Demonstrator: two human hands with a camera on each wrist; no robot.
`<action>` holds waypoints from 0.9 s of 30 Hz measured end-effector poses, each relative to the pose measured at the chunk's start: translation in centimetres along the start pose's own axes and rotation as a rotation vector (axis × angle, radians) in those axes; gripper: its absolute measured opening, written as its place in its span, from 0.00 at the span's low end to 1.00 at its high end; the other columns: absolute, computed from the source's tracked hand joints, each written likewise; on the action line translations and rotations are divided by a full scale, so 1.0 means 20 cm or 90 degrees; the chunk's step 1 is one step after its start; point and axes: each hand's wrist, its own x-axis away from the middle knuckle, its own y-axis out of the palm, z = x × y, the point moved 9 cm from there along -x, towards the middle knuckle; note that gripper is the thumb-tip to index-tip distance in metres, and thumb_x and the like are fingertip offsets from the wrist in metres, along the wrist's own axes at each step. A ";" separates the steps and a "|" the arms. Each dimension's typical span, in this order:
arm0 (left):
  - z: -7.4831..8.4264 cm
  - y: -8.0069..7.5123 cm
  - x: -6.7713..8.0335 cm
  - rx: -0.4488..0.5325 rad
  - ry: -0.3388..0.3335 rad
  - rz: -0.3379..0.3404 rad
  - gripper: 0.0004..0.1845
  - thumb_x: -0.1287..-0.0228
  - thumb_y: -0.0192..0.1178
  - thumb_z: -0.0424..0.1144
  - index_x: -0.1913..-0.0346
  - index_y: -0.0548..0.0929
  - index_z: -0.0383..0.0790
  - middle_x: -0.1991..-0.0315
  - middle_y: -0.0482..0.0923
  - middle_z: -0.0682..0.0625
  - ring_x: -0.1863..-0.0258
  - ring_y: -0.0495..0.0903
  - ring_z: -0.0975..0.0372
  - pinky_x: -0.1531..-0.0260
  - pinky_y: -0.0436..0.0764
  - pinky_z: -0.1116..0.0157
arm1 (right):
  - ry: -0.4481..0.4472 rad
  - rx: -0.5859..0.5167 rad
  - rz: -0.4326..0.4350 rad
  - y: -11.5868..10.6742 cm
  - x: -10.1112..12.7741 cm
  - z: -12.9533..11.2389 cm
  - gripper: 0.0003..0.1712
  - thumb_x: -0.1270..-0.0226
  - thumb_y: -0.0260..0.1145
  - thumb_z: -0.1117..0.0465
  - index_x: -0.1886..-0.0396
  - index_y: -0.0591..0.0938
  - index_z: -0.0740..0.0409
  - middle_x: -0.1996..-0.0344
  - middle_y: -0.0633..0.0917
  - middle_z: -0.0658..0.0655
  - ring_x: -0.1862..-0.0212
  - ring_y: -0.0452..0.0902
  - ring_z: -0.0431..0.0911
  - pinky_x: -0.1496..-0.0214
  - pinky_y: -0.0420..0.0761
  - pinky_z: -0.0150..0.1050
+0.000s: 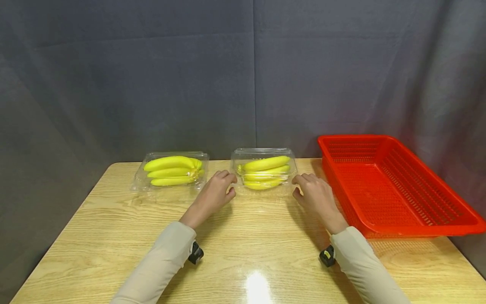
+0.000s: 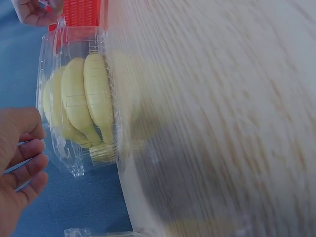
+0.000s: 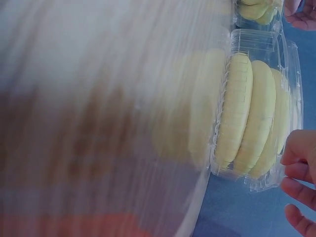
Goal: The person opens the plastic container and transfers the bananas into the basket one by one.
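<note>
I wear long beige sleeves that reach to both wrists. A small black camera unit with a yellow mark is strapped under each wrist. My left hand (image 1: 214, 196) and right hand (image 1: 317, 196) are bare.

We stretch both arms forward over the table, sleeves down to the wrists. Our left hand (image 1: 215, 192) and right hand (image 1: 315, 195) rest palm-down and well apart, fingers loosely curled, thumbs turned inward, fingertips pointing away from us.

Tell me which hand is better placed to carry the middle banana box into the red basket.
Right, probably. The right hand is at the box edge facing the red basket, which stands on that side. The left hand is at the far edge, beside the other box.
</note>
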 end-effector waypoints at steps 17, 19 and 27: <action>0.00 0.04 -0.01 0.005 0.002 -0.032 0.08 0.45 0.61 0.23 0.62 0.83 0.33 0.65 0.79 0.46 0.65 0.78 0.54 0.67 0.79 0.63 | -0.013 0.010 -0.035 0.04 -0.02 0.00 0.10 0.56 0.66 0.74 0.71 0.82 0.60 0.79 0.79 0.53 0.74 0.75 0.51 0.78 0.71 0.41; 0.00 0.05 -0.01 0.002 0.004 -0.030 0.08 0.45 0.61 0.23 0.62 0.83 0.33 0.66 0.79 0.46 0.66 0.78 0.54 0.68 0.79 0.63 | -0.009 0.013 -0.040 0.04 -0.02 0.00 0.11 0.56 0.66 0.74 0.71 0.82 0.60 0.79 0.79 0.53 0.74 0.75 0.51 0.77 0.71 0.42; -0.01 0.05 -0.01 -0.018 0.003 -0.009 0.09 0.48 0.63 0.22 0.64 0.83 0.34 0.66 0.79 0.45 0.66 0.77 0.53 0.66 0.79 0.62 | -0.011 0.023 -0.058 0.05 -0.03 0.01 0.11 0.56 0.66 0.74 0.71 0.81 0.59 0.81 0.76 0.51 0.74 0.73 0.50 0.79 0.71 0.40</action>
